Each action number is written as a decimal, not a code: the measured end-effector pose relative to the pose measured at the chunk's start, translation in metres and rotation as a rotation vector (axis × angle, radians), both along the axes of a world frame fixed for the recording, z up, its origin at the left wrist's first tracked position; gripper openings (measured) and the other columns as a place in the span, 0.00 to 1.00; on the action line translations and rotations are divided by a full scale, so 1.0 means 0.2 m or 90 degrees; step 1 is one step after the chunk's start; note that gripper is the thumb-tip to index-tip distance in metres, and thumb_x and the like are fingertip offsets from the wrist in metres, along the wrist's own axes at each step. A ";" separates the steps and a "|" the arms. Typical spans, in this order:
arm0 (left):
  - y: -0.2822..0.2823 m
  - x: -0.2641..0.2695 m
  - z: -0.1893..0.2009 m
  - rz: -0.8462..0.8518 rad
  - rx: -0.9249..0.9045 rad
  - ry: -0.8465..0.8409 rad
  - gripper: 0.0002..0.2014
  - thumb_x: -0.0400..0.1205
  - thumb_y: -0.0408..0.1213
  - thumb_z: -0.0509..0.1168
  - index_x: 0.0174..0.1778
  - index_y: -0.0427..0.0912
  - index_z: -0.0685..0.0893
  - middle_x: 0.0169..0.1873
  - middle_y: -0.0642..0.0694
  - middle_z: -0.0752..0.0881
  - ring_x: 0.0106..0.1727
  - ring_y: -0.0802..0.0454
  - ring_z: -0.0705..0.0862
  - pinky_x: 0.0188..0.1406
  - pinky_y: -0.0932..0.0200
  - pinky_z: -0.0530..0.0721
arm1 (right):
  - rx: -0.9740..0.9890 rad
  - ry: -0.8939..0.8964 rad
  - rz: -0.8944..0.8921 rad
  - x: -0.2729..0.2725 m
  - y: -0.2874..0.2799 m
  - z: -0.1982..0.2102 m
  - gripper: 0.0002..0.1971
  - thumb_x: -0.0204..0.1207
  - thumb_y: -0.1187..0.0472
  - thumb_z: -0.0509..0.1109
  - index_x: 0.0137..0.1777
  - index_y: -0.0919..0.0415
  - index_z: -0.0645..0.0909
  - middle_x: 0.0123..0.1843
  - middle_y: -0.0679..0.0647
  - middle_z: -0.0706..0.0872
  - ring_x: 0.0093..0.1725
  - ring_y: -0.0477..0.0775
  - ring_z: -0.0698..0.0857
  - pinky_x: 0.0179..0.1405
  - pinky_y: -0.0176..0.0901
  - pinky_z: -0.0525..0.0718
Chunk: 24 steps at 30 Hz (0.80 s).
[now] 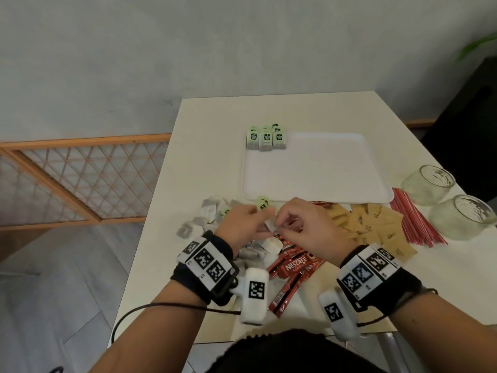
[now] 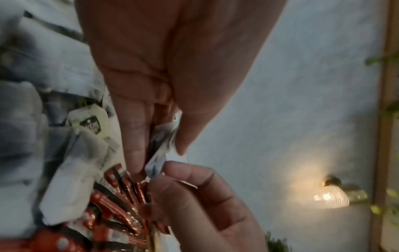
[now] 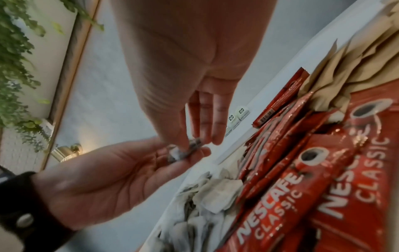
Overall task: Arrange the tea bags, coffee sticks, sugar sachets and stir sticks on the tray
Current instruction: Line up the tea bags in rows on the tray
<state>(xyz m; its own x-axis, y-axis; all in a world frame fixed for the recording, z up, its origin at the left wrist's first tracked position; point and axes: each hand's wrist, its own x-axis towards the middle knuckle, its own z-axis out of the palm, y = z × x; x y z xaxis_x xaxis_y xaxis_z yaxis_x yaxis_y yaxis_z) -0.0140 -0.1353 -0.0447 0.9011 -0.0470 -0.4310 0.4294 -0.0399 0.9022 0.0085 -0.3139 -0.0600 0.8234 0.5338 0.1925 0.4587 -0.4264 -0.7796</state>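
Note:
Both hands meet over the table's near middle and pinch one white tea bag (image 1: pixel 271 226) between them. My left hand (image 1: pixel 259 224) holds it between thumb and fingers; the same tea bag (image 2: pixel 161 151) shows crumpled in the left wrist view. My right hand (image 1: pixel 282 224) pinches its other end, the tea bag (image 3: pixel 186 150) seen at its fingertips. Several tea bags with green tags (image 1: pixel 265 138) stand in rows at the far left corner of the white tray (image 1: pixel 322 170). Loose tea bags (image 1: pixel 207 219) lie left, red coffee sticks (image 1: pixel 293 267) under my hands, brown sugar sachets (image 1: pixel 376 227) and red stir sticks (image 1: pixel 414 219) right.
Two glass jars (image 1: pixel 427 184) (image 1: pixel 460 216) lie on their sides at the table's right edge, beyond the stir sticks. A green tea tag (image 1: pixel 263 203) sits at the tray's near rim. A wooden lattice screen (image 1: pixel 80 179) stands left of the table.

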 end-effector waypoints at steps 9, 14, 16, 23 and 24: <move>-0.07 -0.09 -0.05 -0.151 0.233 -0.073 0.09 0.81 0.32 0.69 0.49 0.42 0.73 0.34 0.45 0.83 0.34 0.51 0.86 0.47 0.46 0.90 | -0.050 0.084 -0.092 -0.01 -0.02 -0.06 0.11 0.73 0.52 0.77 0.54 0.44 0.83 0.47 0.41 0.85 0.38 0.39 0.82 0.41 0.32 0.78; -0.02 -0.06 -0.02 -0.178 0.241 -0.092 0.11 0.79 0.28 0.71 0.47 0.45 0.75 0.46 0.38 0.90 0.42 0.41 0.89 0.47 0.38 0.89 | 0.071 0.211 -0.077 -0.01 -0.05 -0.06 0.11 0.71 0.60 0.79 0.52 0.50 0.85 0.49 0.49 0.91 0.43 0.52 0.89 0.34 0.39 0.84; -0.02 -0.04 0.01 -0.178 0.230 -0.082 0.12 0.78 0.28 0.73 0.45 0.46 0.76 0.46 0.39 0.90 0.40 0.43 0.89 0.45 0.42 0.91 | 0.064 0.219 -0.071 -0.01 -0.04 -0.05 0.12 0.72 0.59 0.78 0.55 0.51 0.86 0.49 0.50 0.91 0.42 0.51 0.89 0.34 0.41 0.86; 0.20 0.15 0.12 -0.235 0.559 -0.138 0.19 0.75 0.29 0.73 0.58 0.50 0.80 0.61 0.50 0.82 0.59 0.50 0.82 0.50 0.62 0.79 | 0.015 0.209 -0.111 0.01 -0.05 -0.02 0.05 0.76 0.55 0.74 0.51 0.50 0.86 0.41 0.50 0.91 0.36 0.58 0.88 0.38 0.53 0.89; 0.26 0.18 0.13 -0.227 0.613 -0.118 0.21 0.73 0.29 0.73 0.60 0.51 0.80 0.64 0.49 0.79 0.61 0.48 0.80 0.53 0.59 0.80 | 0.005 0.212 -0.109 0.01 -0.05 -0.02 0.06 0.77 0.55 0.74 0.52 0.51 0.86 0.43 0.49 0.91 0.37 0.59 0.89 0.39 0.54 0.90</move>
